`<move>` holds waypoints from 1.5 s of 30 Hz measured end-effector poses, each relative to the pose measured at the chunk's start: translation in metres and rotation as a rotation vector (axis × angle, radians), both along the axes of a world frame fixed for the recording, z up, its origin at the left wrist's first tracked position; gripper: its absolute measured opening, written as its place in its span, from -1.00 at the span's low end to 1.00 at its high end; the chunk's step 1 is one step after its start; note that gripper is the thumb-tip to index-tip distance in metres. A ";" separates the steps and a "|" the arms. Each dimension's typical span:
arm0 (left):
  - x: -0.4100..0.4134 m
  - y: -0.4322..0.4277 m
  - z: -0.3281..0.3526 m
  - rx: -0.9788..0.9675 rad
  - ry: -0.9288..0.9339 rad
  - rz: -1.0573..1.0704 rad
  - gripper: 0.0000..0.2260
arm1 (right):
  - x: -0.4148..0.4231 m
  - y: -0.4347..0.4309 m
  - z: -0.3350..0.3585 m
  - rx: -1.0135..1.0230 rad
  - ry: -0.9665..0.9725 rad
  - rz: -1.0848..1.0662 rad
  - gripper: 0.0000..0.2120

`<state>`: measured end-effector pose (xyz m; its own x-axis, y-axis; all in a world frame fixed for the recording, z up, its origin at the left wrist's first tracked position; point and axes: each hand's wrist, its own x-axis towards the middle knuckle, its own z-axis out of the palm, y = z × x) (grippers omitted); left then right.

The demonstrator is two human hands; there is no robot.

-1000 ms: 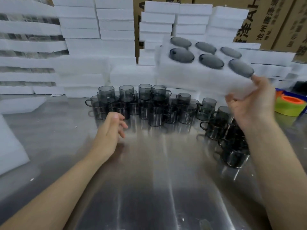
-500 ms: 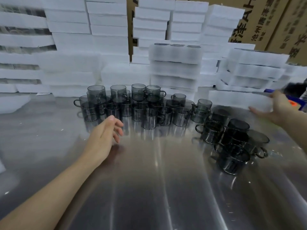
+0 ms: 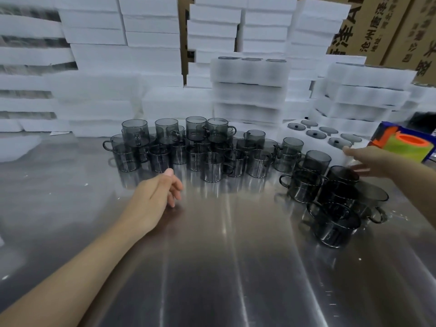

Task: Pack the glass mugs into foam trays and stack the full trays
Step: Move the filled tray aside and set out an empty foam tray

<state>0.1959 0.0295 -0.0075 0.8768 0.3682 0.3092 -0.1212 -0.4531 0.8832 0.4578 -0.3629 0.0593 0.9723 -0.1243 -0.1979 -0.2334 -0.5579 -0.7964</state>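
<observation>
**Empty tray within reach, mugs not yet loaded**

The step in hand was, by my reading, fetching a fresh foam tray [image 3: 322,142]. It lay flat on the steel table [image 3: 224,267] at the right rear, six round sockets facing up, just behind the glass mugs [image 3: 195,149], which stood crowded across the middle of the table and in a second cluster nearer the right. The right hand [image 3: 370,160] reached toward the tray's near corner with fingers straight and spread. Motion blur left it unclear whether the thumb actually touched the foam. The left hand [image 3: 153,199] hovered above the table just in front of the mugs, fingers loosely curled and holding nothing.

The next move would call for dragging the tray forward to open table, then dropping mugs into the sockets one by one.

A second earlier the right hand had held a tray aloft, tilted toward the camera. Half a second earlier a tray with glass rims showing already topped the middle stack [image 3: 247,90] and the hand was going right. The left hand had barely shifted.
</observation>
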 end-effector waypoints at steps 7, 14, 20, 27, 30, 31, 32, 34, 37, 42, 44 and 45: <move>0.001 -0.003 0.008 0.271 0.149 0.148 -0.53 | -0.031 0.094 0.044 -0.331 -0.894 0.048 -0.60; 0.004 0.002 0.007 0.367 0.160 0.158 -0.48 | -0.061 0.246 0.059 -0.573 -1.128 0.639 -0.69; 0.002 0.004 0.004 0.357 0.078 0.122 -0.56 | -0.037 0.351 0.070 -0.592 -0.855 0.778 -0.64; 0.002 0.001 0.003 0.542 0.077 0.087 -0.65 | 0.005 0.413 0.071 -0.876 -0.522 0.828 -0.50; 0.001 -0.001 0.006 0.545 0.097 0.084 -0.57 | 0.012 0.423 0.063 -1.017 -0.551 0.759 -0.54; 0.000 -0.001 0.007 0.547 0.097 0.089 -0.55 | 0.012 0.425 0.061 -1.024 -0.588 0.726 -0.56; -0.001 -0.002 0.008 0.549 0.093 0.091 -0.54 | 0.012 0.426 0.060 -1.020 -0.624 0.691 -0.58; -0.003 -0.004 0.009 0.561 0.079 0.086 -0.53 | 0.012 0.427 0.059 -1.014 -0.677 0.644 -0.60; -0.003 -0.004 0.008 0.571 0.063 0.087 -0.56 | 0.011 0.425 0.066 -0.915 -0.775 0.581 -0.60; -0.003 -0.001 0.009 0.486 0.069 0.065 -0.62 | -0.010 0.407 0.105 -0.751 -0.965 0.564 -0.65; -0.003 0.000 0.012 0.446 0.076 0.056 -0.62 | -0.028 0.394 0.123 -0.660 -0.978 0.600 -0.68; -0.003 0.002 0.012 0.414 0.075 0.068 -0.61 | -0.042 0.386 0.130 -0.588 -0.993 0.612 -0.68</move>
